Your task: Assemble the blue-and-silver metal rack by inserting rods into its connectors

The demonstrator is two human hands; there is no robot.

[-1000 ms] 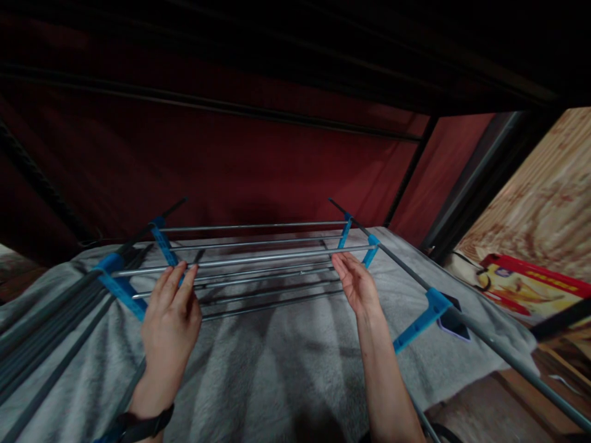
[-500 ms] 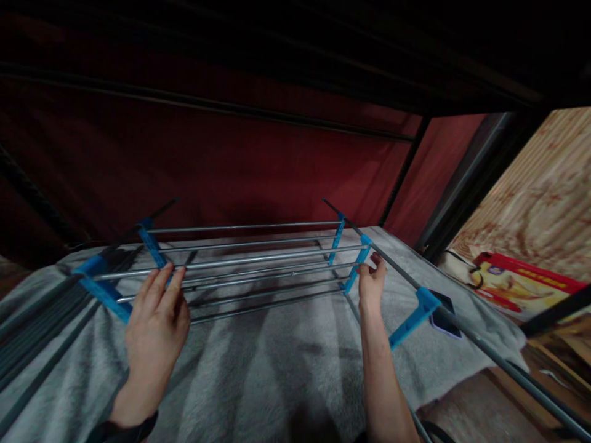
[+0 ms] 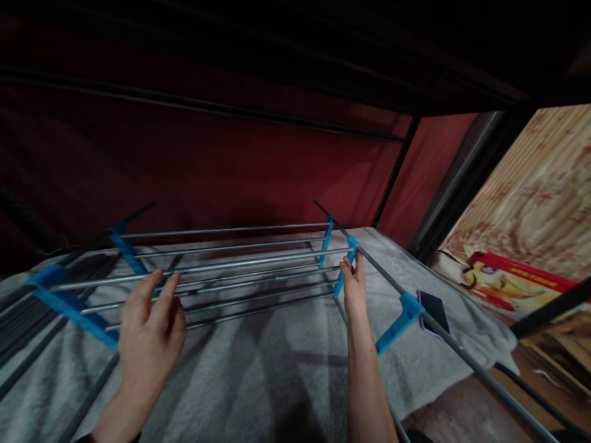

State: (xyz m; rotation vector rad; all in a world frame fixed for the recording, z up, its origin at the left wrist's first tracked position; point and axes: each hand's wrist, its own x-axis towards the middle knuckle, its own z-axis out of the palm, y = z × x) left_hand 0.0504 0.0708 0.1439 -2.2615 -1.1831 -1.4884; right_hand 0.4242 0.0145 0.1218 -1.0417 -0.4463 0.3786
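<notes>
A metal drying rack (image 3: pixel 240 266) with silver rails and blue plastic brackets stands over a grey fluffy towel (image 3: pixel 258 363). My left hand (image 3: pixel 150 323) hovers just in front of the near rails, fingers spread and holding nothing. My right hand (image 3: pixel 354 285) pinches the blue bracket (image 3: pixel 347 261) at the right end of the rails, fingers closed around it. A second blue bracket (image 3: pixel 396 325) sits further down the right side bar, apart from my hand.
A dark red fabric wall fills the back, with dark bars overhead. A dark phone-like object (image 3: pixel 433 311) lies on the towel's right edge. A red and yellow printed box (image 3: pixel 512 284) and a wood-grain panel (image 3: pixel 535 203) are at the right.
My right hand turned from open beside the rails to gripping the blue bracket. My left hand drew back a little from the rails. The view shifted right, so the rack sits further left.
</notes>
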